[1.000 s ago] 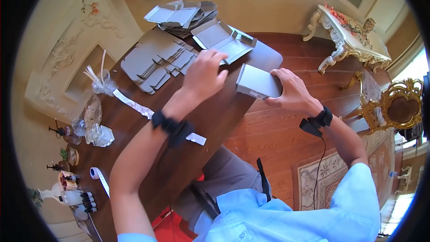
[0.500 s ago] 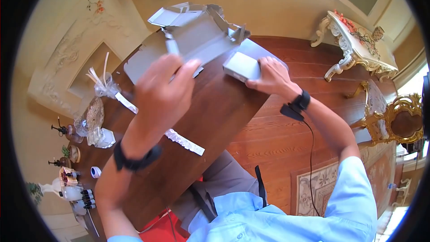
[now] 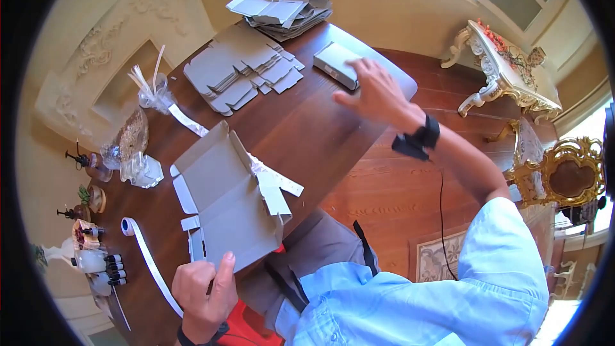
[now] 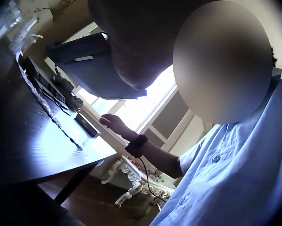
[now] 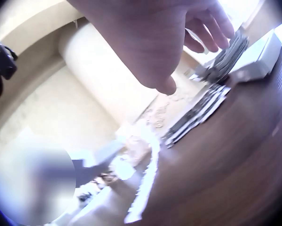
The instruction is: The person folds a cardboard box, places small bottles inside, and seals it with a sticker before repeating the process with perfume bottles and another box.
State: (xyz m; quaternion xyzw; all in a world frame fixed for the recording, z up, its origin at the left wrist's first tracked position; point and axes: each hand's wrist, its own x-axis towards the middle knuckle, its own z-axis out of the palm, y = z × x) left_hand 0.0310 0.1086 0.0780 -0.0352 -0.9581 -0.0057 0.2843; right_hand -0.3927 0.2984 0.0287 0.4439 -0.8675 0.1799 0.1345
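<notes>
The left hand (image 3: 205, 291) grips the near edge of an unfolded grey carton (image 3: 221, 198), its flaps spread, over the table's near part. In the left wrist view that hand (image 4: 136, 44) is a dark shape against the carton (image 4: 87, 63). A closed small box (image 3: 336, 64) lies on the table's far right part. Beside it the right hand (image 3: 381, 93) hovers with spread fingers; whether a fingertip touches the box is unclear. The right wrist view has this hand (image 5: 145, 42) empty, with the white box (image 5: 258, 56) beyond its fingers.
Flat grey cartons (image 3: 243, 67) lie stacked on the table (image 3: 307, 128), with a second pile (image 3: 285, 13) behind. A lace strip (image 3: 278, 179) runs under the carton. Left stand a glass jar (image 3: 141, 170), pump bottles (image 3: 96, 165) and a ribbon roll (image 3: 128, 225).
The left hand has taken an unfolded carton from beside the far pile and brought it toward the body. The right hand has set the closed box on the table and let go.
</notes>
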